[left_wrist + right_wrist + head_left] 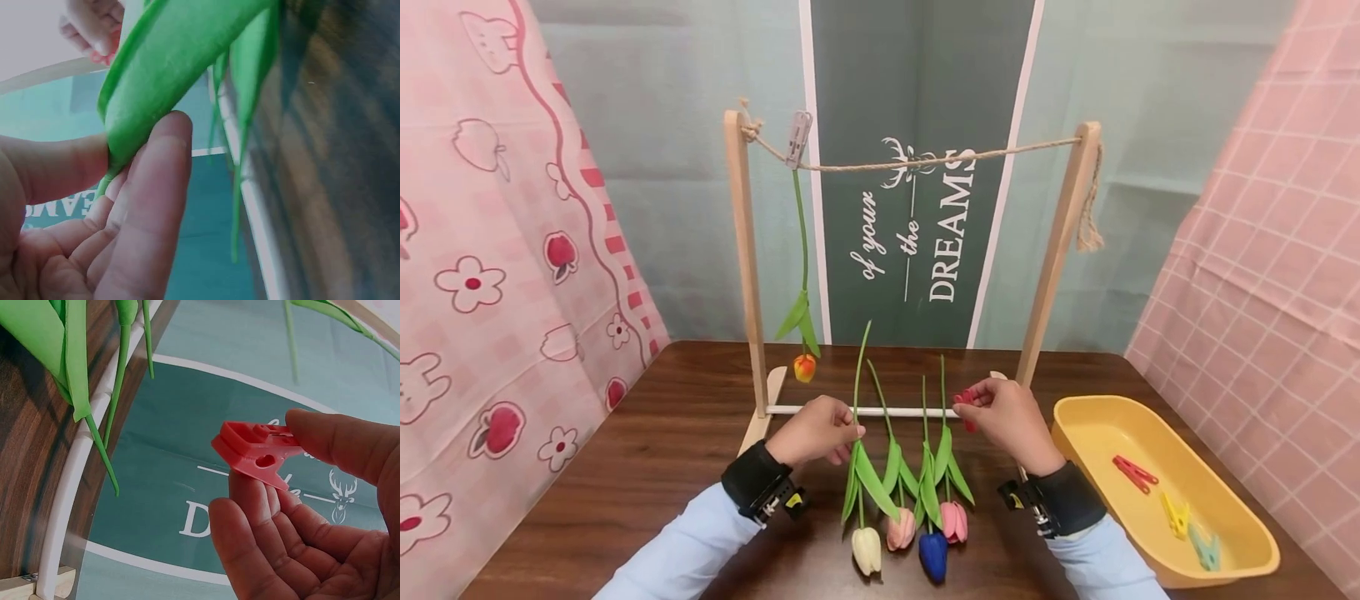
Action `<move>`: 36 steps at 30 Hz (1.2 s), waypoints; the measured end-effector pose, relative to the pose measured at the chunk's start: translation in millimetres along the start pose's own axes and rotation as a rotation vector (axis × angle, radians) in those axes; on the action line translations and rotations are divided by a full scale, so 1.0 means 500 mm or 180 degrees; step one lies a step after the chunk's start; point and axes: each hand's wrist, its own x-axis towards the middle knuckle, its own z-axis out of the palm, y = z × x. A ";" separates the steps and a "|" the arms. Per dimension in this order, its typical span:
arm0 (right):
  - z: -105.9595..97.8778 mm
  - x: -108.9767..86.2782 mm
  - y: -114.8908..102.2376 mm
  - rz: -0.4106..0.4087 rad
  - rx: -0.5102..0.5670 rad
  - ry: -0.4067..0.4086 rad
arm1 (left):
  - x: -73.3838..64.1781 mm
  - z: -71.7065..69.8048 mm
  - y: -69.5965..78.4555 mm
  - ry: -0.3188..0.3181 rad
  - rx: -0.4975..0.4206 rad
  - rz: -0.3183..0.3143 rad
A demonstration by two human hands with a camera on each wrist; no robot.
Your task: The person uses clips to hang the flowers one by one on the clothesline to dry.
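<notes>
My left hand [822, 429] pinches the green stem of a white artificial tulip [867, 552] where its leaves begin, thumb and fingers closing round it in the left wrist view. The blossom points toward me. Between the thumb and fingers of my right hand [1011, 421] is a red clothespin [259, 453], held level with the tulip stems. Beside the white tulip lie a pale pink tulip [901, 530], a blue tulip [933, 557] and a brighter pink tulip [954, 522]. An orange tulip [805, 368] hangs blossom-down from the rope [880, 167], clipped by a clear clothespin [799, 140].
A wooden frame with a left post [746, 267] and right post [1057, 258] carries the rope. A white bar [880, 412] joins the posts low down. At the right, a yellow basin [1150, 408] contains red, yellow and teal clothespins. Curtains surround the brown table [647, 467].
</notes>
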 end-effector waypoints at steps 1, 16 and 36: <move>-0.001 0.000 0.000 -0.0009 -0.0001 0.0007 | -0.003 -0.003 0.005 0.0008 0.0029 0.0027; -0.008 -0.006 -0.006 0.0038 0.0118 0.0043 | -0.029 -0.037 0.082 0.0392 0.0504 0.0480; -0.027 0.008 -0.041 -0.0221 0.0153 0.0254 | -0.011 -0.097 0.170 0.1070 0.0921 0.0967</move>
